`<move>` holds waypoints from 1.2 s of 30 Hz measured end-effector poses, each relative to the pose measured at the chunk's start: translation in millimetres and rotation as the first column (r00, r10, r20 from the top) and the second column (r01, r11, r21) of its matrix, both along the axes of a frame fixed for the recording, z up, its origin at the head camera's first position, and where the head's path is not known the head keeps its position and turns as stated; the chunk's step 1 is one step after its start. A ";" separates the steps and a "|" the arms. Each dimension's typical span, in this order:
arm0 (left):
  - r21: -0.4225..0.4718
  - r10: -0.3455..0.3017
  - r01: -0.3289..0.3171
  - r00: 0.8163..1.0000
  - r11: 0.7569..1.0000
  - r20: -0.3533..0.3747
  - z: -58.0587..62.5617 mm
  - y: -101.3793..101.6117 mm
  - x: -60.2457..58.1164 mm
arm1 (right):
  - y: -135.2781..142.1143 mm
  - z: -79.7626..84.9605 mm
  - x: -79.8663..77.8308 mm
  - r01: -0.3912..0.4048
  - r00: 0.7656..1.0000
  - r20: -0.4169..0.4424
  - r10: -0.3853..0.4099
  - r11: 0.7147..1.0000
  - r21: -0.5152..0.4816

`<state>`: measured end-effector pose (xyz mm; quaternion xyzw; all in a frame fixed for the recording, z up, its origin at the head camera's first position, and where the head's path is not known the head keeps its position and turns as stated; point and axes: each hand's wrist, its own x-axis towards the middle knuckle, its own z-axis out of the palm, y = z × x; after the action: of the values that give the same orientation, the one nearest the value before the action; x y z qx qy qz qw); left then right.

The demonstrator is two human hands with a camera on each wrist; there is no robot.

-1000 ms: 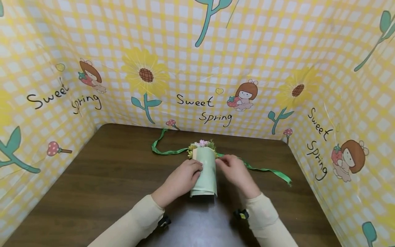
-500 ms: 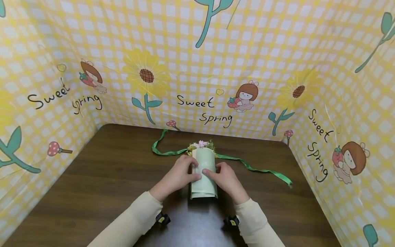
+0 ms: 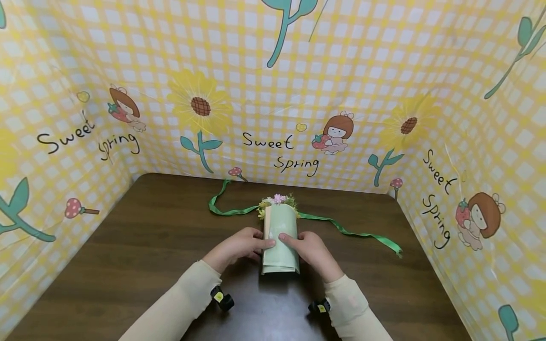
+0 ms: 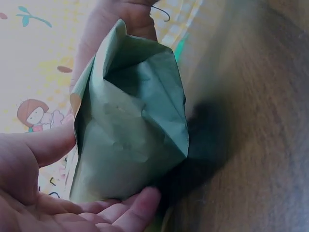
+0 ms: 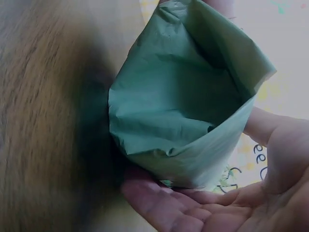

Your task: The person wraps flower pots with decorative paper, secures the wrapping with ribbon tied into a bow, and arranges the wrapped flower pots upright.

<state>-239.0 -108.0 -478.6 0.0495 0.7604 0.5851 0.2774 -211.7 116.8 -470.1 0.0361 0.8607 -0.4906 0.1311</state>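
A flower bouquet (image 3: 280, 258) rolled in pale green paper lies in the middle of the table, its flower heads (image 3: 278, 199) showing at the far end. My left hand (image 3: 237, 246) grips its left side, thumb on top and fingers curled round underneath. On the other side my right hand (image 3: 314, 249) holds it the same way. Both wrist views look at the near end of the wrapping paper (image 5: 169, 96), which is open and creased. A green ribbon (image 3: 352, 233) extends from both sides of the bouquet near the flowers; whether it passes underneath is hidden.
The dark wooden table (image 3: 153, 246) is enclosed at the back and sides by a yellow checked cloth (image 3: 264, 94) with printed flowers. The ribbon's left end reaches toward the back edge, its right end toward the table's right side.
The right hand has gone from the bouquet's upper right edge to gripping its side, thumb on top. My left hand has slid nearer and its fingers moved from the top to underneath.
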 end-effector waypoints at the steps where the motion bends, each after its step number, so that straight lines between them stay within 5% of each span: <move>1: 0.003 0.007 -0.007 1.000 1.000 0.003 -0.1 0.0 0.8 | -0.2 -0.7 0.3 0.000 1.000 0.010 0.000 1.000 -0.030; 8: 0.021 0.043 -0.043 0.999 0.999 -0.017 3.9 3.3 10.6 | 2.6 -2.2 3.9 -0.002 0.999 0.053 0.009 0.992 -0.122; 12: 0.020 0.059 -0.058 0.996 0.998 -0.069 8.2 5.4 5.6 | 5.4 3.0 -3.7 -0.001 0.999 0.037 0.005 0.994 -0.112; 20: 0.056 0.103 -0.099 0.992 0.994 -0.072 24.4 5.7 -54.1 | 0.8 24.8 -60.6 0.053 0.997 0.067 -0.037 0.966 -0.252; 25: 0.077 0.136 -0.134 0.991 0.988 -0.020 20.2 5.5 -83.9 | -4.7 17.5 -92.3 0.058 0.996 0.087 -0.036 0.962 -0.267; 36: 0.065 0.140 -0.141 0.990 0.988 0.020 1.1 2.7 -98.9 | -8.5 -2.4 -105.3 0.072 0.995 0.084 -0.051 0.962 -0.264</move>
<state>-337.9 -105.3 -477.5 0.0004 0.7403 0.6283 0.2392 -317.0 108.2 -472.5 0.0638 0.7797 -0.6039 0.1523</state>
